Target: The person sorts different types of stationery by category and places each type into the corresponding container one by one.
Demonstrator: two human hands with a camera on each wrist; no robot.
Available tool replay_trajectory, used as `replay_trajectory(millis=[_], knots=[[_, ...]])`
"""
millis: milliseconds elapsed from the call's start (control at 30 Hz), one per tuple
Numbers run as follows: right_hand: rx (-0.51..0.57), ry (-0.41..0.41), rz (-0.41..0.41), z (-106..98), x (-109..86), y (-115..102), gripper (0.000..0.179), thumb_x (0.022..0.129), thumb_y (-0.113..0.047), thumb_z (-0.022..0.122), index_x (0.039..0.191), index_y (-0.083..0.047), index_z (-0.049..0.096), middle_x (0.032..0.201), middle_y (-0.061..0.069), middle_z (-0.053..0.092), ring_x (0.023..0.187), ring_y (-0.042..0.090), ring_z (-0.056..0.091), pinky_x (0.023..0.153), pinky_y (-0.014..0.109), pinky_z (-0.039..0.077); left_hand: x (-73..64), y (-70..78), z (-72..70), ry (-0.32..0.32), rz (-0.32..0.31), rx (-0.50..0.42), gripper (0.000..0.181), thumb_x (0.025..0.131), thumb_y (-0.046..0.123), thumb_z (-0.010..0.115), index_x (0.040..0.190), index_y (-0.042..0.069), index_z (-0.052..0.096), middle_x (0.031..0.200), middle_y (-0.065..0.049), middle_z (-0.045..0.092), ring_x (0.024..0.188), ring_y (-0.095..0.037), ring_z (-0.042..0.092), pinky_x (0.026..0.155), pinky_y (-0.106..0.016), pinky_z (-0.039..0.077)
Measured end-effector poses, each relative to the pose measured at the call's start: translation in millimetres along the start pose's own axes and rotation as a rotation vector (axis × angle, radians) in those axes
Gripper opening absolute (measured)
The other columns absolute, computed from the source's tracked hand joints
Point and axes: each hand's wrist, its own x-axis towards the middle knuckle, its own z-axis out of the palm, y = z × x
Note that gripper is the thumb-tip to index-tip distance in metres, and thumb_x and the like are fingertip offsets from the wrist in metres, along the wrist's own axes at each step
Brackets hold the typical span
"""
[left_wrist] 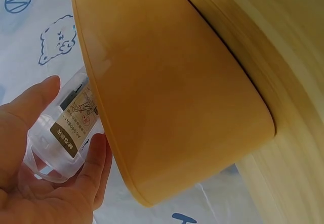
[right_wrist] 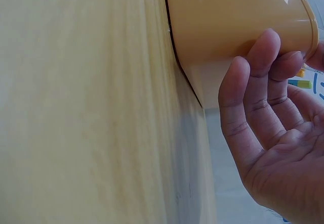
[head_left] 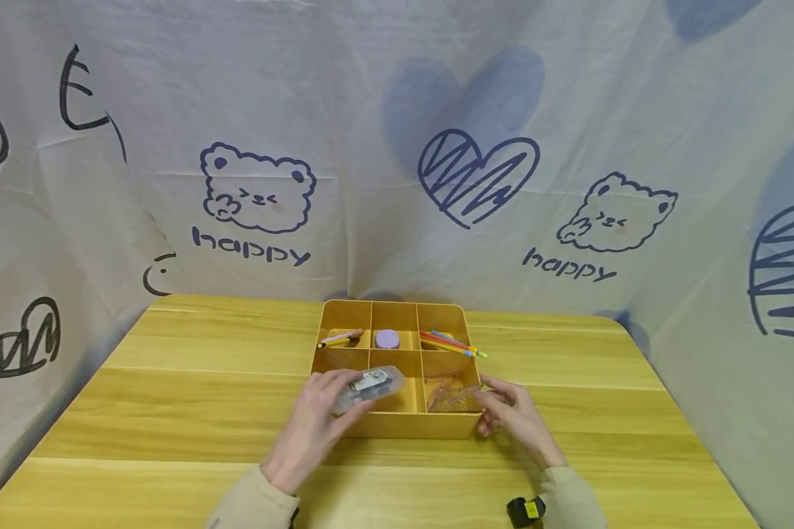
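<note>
A clear plastic case (head_left: 390, 382) with a printed label and dark pieces inside is gripped by my left hand (head_left: 317, 404), thumb on one side and fingers on the other. It is held tilted over the front left and middle compartments of a yellow-orange divided box (head_left: 410, 425). In the left wrist view the case (left_wrist: 76, 128) is partly hidden behind the box wall (left_wrist: 172, 97). My right hand (head_left: 512, 419) holds the box's front right corner, its thumb at the rim. Its fingertips (right_wrist: 266, 44) lie against the outer wall in the right wrist view.
Pens (head_left: 340, 339) lie in the back left compartment, a round purple item (head_left: 387, 339) in the back middle, coloured pencils (head_left: 450, 343) across the back right. Clear rulers (head_left: 446, 393) sit front right. The wooden table (head_left: 205, 389) meets a printed cloth (head_left: 370, 110) behind and at the sides.
</note>
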Motion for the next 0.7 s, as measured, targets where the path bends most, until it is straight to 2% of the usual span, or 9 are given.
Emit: replay_trajectory(millis=[233, 467, 700], knots=[[-0.009, 0.008, 0.011, 0.0, -0.2, -0.1, 0.068, 0.104, -0.022, 0.055, 0.152, 0.016, 0.024, 0.081, -0.006, 0.072, 0.063, 0.008, 0.066, 0.064, 0.027, 0.061, -1.0, 3.2, 6.3, -0.006, 0.017, 0.028, 0.039, 0.084, 0.021, 0.080, 0.118, 0.005, 0.071, 0.117, -0.011, 0.071, 0.099, -0.020, 0.059, 0.078, -0.032, 0.056], [-0.013, 0.017, 0.016, -0.2, -0.6, 0.2, 0.068, 0.104, -0.022, 0.055, 0.152, 0.015, 0.024, 0.082, -0.004, 0.072, 0.063, 0.008, 0.067, 0.064, 0.027, 0.061, -2.6, 4.0, 14.4, 0.002, 0.060, 0.073, 0.041, 0.082, 0.020, 0.082, 0.117, 0.003, 0.071, 0.116, -0.011, 0.070, 0.103, -0.023, 0.061, 0.082, -0.039, 0.059], [-0.016, 0.011, 0.009, -0.3, -0.3, 0.7, 0.068, 0.104, -0.022, 0.055, 0.152, 0.015, 0.024, 0.082, -0.008, 0.072, 0.063, 0.008, 0.066, 0.064, 0.027, 0.061, -2.9, 5.0, 16.5, -0.028, 0.031, 0.080, 0.040, 0.085, 0.024, 0.080, 0.118, 0.003, 0.071, 0.117, -0.011, 0.069, 0.107, -0.026, 0.061, 0.086, -0.041, 0.058]])
